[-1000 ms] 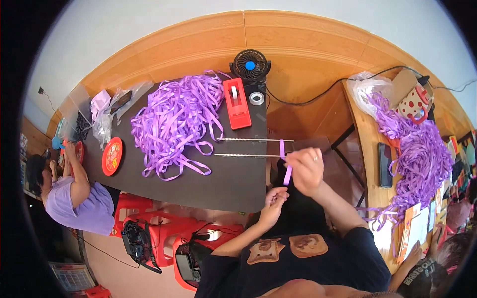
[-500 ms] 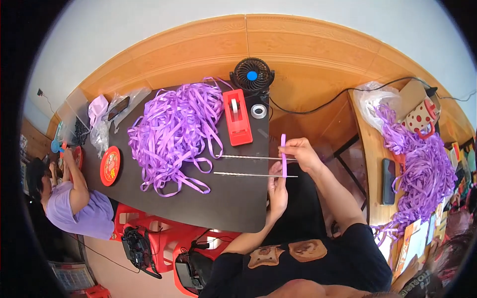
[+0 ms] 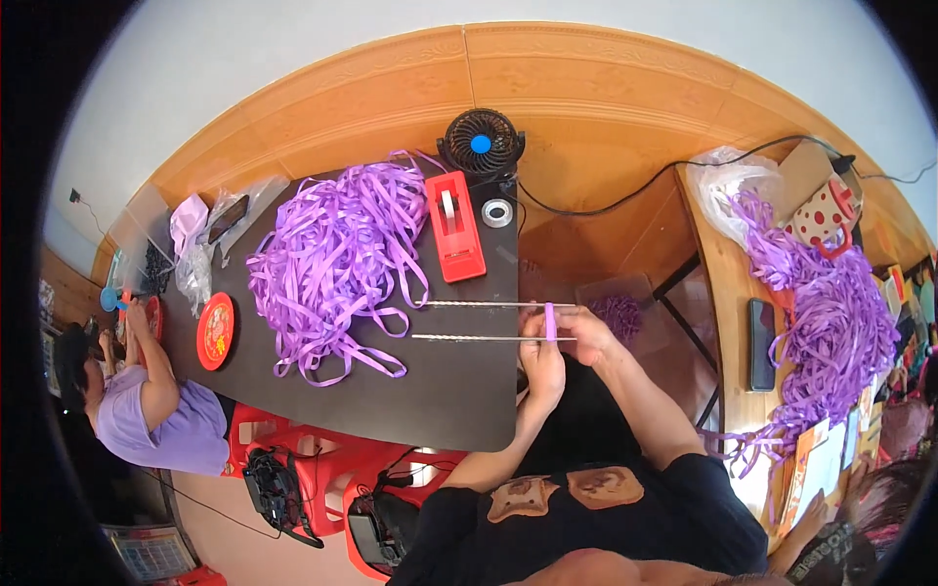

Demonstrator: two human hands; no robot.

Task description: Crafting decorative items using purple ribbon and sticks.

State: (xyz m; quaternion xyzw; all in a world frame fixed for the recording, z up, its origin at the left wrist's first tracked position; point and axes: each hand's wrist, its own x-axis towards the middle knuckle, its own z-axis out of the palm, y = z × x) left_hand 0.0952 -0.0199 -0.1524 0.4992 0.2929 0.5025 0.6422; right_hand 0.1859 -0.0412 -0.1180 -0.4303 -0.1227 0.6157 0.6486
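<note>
Two thin metal rods [image 3: 469, 338] lie side by side and stick out past the right edge of the dark table. A short purple ribbon [image 3: 550, 322] spans them at their outer ends, apparently looped around both. My left hand [image 3: 543, 369] comes from below, its fingers closed at the ribbon by the nearer rod. On the other side, my right hand [image 3: 588, 334] pinches the ribbon with bent fingers. The exact fingertip contact is partly hidden behind the ribbon. A large heap of loose purple ribbon [image 3: 337, 259] covers the table beyond the rods' left ends.
A red tape dispenser [image 3: 459, 256], tape roll [image 3: 497, 213] and black fan [image 3: 482, 144] stand near the table's far right corner. Left lies a red plate [image 3: 216, 331]; a person [image 3: 161, 410] works beyond. A wooden table [image 3: 718, 264] at right bears more ribbon, a phone and a mug.
The upright ribbon strip has come down across both rods. My right hand has lowered beside the rod ends, and my left fingers have closed in. The view has shifted slightly.
</note>
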